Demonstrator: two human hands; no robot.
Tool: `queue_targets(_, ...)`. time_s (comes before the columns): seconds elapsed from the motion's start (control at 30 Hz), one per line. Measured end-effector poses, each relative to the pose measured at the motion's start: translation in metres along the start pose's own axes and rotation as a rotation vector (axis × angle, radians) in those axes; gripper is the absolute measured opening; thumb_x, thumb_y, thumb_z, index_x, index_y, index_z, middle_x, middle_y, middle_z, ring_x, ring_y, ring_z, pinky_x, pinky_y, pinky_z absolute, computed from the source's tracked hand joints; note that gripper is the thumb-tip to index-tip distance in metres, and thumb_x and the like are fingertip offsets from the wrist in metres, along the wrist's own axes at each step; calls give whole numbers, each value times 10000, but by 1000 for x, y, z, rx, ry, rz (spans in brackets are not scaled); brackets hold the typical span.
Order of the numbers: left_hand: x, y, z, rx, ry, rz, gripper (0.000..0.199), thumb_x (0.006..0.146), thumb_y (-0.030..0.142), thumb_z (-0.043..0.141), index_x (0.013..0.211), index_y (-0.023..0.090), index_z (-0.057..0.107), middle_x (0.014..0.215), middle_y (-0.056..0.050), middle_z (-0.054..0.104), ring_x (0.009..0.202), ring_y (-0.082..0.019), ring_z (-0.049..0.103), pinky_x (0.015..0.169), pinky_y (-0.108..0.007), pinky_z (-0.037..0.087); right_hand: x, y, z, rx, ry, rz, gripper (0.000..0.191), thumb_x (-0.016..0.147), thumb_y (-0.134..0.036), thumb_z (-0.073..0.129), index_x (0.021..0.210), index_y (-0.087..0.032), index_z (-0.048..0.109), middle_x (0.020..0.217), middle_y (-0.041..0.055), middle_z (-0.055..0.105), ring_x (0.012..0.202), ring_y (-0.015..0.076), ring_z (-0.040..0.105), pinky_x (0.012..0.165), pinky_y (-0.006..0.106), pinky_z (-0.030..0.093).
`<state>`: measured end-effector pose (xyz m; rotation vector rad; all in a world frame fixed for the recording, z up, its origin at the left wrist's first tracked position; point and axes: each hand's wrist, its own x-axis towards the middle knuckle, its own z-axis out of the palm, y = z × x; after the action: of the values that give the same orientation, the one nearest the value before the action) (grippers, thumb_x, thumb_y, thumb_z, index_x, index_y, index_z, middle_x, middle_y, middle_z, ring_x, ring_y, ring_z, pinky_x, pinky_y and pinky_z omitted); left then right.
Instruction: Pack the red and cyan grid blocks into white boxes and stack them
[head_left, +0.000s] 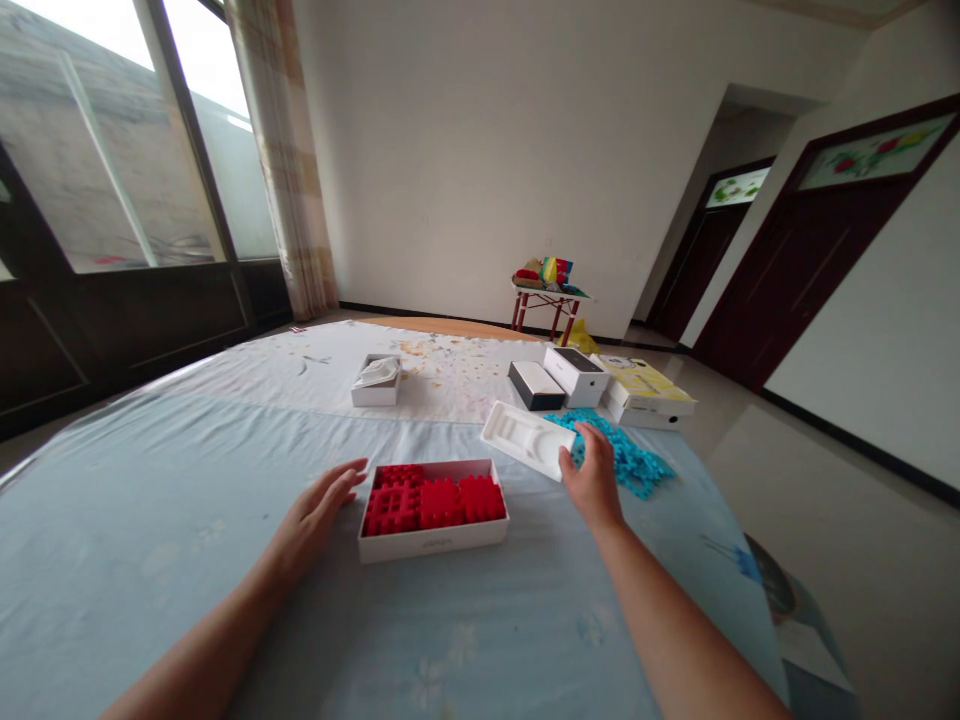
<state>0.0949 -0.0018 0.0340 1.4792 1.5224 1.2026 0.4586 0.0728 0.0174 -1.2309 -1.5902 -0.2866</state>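
A shallow white box (433, 545) filled with red plastic interlocking blocks (439, 502) sits in front of me on the bed-like, cloth-covered surface. My left hand (322, 505) is just left of this box, fingers loosely stretched and holding nothing. To the box's upper right, my right hand (592, 475) grips the right end of a white moulded tray insert (525, 438) between thumb and fingers. The tray's hollows face up. Behind that hand lies a pile of blue plastic pieces (634, 460), partly covered by the hand and tray.
A small white box (376, 392) with white contents stands farther back. At the back right are a black-and-white box (536, 385), a white phone box (576, 378) and a yellow-topped box (649, 390). A small table (551, 291) stands by the wall.
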Motion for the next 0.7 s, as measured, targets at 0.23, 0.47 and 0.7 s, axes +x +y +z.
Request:
queue_targets(0.23,1,-9,8,-26,-53,54,506,819,509,372,1112,143,561,1141,-83,616,1066,-233,548,996,-376,358,12,-143,-7,411,-589,-324,250,786,-317,585,1017,-222,578,1033,50,610,1019,190,511,923,356,383)
queue_targets(0.47,1,-11,5,4,-74,135,441,844,459,350,1076,169,587,1143,-58,614,1085,-217,528,1005,-351,349,2,-181,33,453,-863,-394,444,659,-398,706,1048,-212,602,1049,57,629,1021,208,518,908,341,372)
queue_targets(0.7,1,-13,6,5,-69,141,429,842,448,351,1071,177,592,1123,-53,620,1056,-218,540,974,-338,371,7,-184,35,428,-870,-374,183,778,-348,608,913,-231,648,911,12,676,906,168,568,843,306,376)
